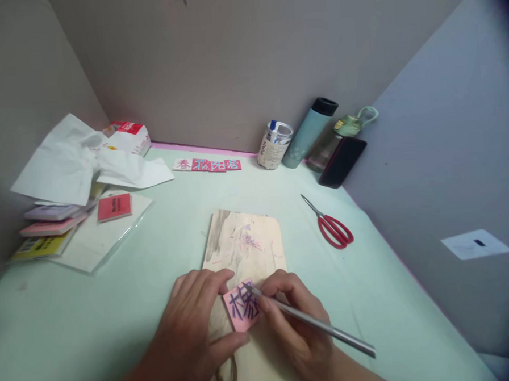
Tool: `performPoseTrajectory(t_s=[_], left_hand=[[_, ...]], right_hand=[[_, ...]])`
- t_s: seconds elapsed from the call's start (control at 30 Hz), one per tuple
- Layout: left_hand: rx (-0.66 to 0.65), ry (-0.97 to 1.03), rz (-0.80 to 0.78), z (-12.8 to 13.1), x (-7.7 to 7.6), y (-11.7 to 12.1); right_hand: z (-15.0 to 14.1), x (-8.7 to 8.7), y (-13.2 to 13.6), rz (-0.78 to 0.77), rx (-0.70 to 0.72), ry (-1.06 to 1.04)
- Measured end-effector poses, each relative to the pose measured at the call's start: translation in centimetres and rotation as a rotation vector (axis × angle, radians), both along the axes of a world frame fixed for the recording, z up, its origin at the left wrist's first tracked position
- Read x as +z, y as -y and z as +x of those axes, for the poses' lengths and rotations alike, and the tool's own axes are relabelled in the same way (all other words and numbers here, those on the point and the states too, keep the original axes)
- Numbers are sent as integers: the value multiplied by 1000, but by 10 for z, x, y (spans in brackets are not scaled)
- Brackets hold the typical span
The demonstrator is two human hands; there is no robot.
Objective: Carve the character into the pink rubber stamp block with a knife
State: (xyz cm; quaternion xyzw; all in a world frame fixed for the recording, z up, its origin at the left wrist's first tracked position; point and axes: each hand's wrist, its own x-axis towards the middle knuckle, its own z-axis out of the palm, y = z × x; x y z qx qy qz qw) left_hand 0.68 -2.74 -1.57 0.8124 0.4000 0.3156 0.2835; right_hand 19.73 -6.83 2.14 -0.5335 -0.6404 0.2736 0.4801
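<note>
A small pink square block point(241, 321) with a purple-drawn Chinese character lies on a worn, stained wooden board point(262, 224). My left hand point(196, 313) grips the block from its left side, thumb at the lower edge and index finger near the upper corner. In my right hand point(297, 313) is a slim, silver, pen-shaped craft knife point(325, 325), pinched close to its tip. That tip meets the upper part of the character; the exact contact point is too small to make out. The block's right edge is partly hidden by my right fingers.
Red-handled scissors point(334, 230) lie right of the board. Behind stand a tin can point(270, 150) with a pen, a teal bottle point(309, 133), a green-lidded bottle point(348, 126) and a phone point(342, 162). Several character tiles point(208, 165) line the back; tissues point(60, 161) and packets point(48, 244) are left.
</note>
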Motion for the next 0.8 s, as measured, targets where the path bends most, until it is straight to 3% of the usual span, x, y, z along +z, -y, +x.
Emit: performPoseTrajectory(t_s=[0.3,0.8], left_hand=[[-44,-19,-20,-4,-5,-3],[-63,-57,-38,-3,0,-5]], right_hand=[[0,-12,3,2,30,134],[-3,-7,-1,48,52,237]])
